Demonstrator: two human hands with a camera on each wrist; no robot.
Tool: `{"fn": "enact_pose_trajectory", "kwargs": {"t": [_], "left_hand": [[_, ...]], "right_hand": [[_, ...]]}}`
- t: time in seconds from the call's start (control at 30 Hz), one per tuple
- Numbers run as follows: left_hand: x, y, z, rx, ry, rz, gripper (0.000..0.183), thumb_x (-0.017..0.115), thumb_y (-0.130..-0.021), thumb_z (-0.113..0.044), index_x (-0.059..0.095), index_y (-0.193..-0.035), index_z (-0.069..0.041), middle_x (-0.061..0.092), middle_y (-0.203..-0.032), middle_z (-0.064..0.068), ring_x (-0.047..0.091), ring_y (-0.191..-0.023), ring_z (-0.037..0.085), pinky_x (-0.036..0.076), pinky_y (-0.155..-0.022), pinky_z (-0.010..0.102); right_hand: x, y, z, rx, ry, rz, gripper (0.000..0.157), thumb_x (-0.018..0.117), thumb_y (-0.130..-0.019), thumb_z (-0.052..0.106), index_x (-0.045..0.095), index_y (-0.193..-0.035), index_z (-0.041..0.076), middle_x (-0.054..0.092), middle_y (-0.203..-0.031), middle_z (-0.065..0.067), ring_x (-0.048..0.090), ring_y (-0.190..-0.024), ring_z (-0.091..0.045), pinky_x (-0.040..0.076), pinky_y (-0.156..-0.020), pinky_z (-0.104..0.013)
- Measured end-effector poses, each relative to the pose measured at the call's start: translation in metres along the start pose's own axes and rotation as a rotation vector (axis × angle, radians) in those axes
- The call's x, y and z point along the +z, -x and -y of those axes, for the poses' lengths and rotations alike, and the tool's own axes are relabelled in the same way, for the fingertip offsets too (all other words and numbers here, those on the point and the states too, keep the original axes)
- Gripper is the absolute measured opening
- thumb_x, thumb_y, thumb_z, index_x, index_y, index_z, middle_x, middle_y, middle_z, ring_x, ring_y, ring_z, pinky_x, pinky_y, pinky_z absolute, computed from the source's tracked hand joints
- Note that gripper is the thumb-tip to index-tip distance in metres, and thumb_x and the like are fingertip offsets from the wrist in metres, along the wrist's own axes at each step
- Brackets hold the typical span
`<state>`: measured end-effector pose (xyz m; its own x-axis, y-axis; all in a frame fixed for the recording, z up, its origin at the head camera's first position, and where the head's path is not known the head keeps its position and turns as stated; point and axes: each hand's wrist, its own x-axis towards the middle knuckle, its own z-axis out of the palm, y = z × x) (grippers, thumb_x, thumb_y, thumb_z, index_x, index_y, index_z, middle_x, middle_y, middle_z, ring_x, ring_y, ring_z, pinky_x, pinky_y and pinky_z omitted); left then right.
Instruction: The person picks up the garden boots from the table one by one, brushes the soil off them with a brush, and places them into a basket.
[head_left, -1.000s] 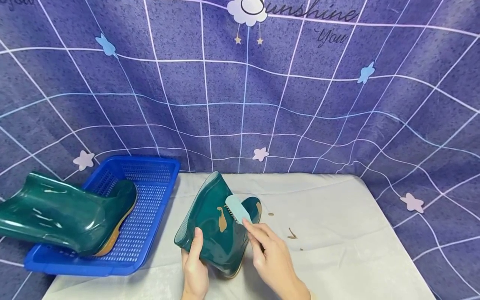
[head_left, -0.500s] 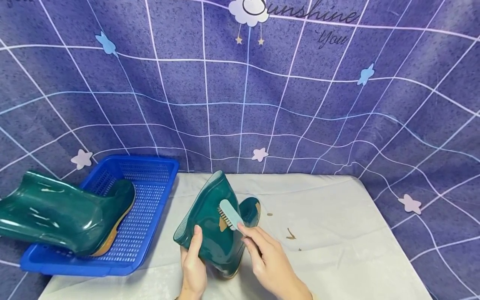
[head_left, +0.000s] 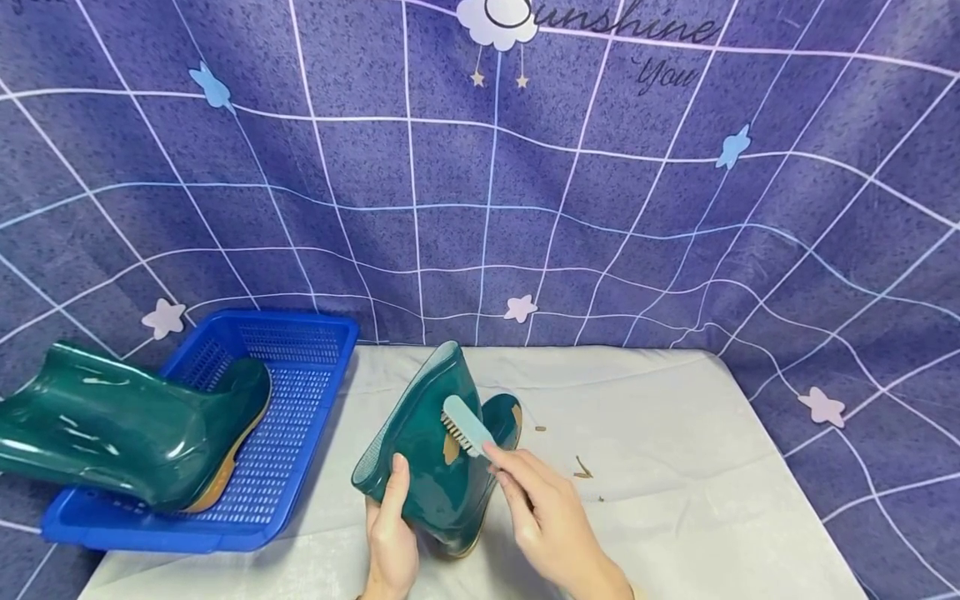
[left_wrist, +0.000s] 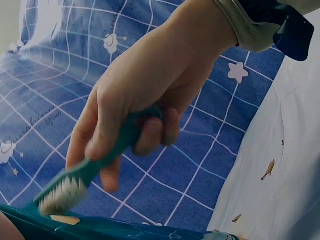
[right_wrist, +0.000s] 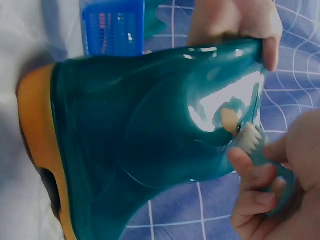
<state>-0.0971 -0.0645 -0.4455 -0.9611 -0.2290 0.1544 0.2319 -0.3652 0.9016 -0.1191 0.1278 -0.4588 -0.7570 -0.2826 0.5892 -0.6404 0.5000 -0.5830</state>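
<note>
Purple curtain (head_left: 525, 183) hung behind a pale-covered bench (head_left: 697, 467), where the left hand (head_left: 392, 537) gripped a green boot (head_left: 442, 492), its opening tilted left. Between both hands, a tan patch (head_left: 451, 452) lay just beside the bristles of a brush (head_left: 467, 427), slanting down rightward into the right hand's (head_left: 551, 521) pinch.

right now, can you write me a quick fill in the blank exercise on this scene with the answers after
The right hand holds a bristled ____. The left hand grips a green ____ near its opening. In the head view, the blue basket stands to the ____ of both hands.

Missing words: brush; boot; left.
</note>
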Motion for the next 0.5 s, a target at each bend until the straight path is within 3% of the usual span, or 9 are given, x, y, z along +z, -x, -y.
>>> {"fn": "enact_pose_trajectory", "kwargs": {"t": [0.13,0.37,0.5], "left_hand": [[-0.002,-0.003,0.001,-0.006,0.028,-0.009,0.031,0.033,-0.117,-0.025,0.058,-0.137,-0.023,0.072,-0.126,-0.012,0.068,-0.118,0.005,0.057,-0.102,0.022],[-0.004,-0.005,0.001,-0.005,0.047,-0.016,0.032,0.033,-0.118,-0.024,0.058,-0.137,-0.023,0.072,-0.126,-0.012,0.068,-0.119,0.004,0.057,-0.104,0.021],[-0.004,-0.004,0.002,-0.013,0.052,-0.027,0.031,0.033,-0.118,-0.025,0.056,-0.139,-0.024,0.071,-0.128,-0.014,0.067,-0.12,0.003,0.056,-0.104,0.021]], "right_hand": [[-0.004,0.0,0.002,-0.017,-0.002,0.056,0.042,0.065,-0.103,0.0,0.071,-0.14,0.02,0.074,-0.106,0.009,0.054,-0.078,0.004,0.046,-0.068,-0.006],[-0.009,-0.004,-0.001,0.018,0.006,-0.046,0.043,0.064,-0.101,-0.005,0.072,-0.138,0.017,0.075,-0.101,0.009,0.045,-0.068,0.007,0.04,-0.059,-0.007],[-0.006,-0.004,-0.002,0.005,0.007,-0.017,0.041,0.065,-0.102,-0.002,0.072,-0.139,0.015,0.076,-0.102,0.009,0.05,-0.071,0.005,0.043,-0.062,-0.006]]}}
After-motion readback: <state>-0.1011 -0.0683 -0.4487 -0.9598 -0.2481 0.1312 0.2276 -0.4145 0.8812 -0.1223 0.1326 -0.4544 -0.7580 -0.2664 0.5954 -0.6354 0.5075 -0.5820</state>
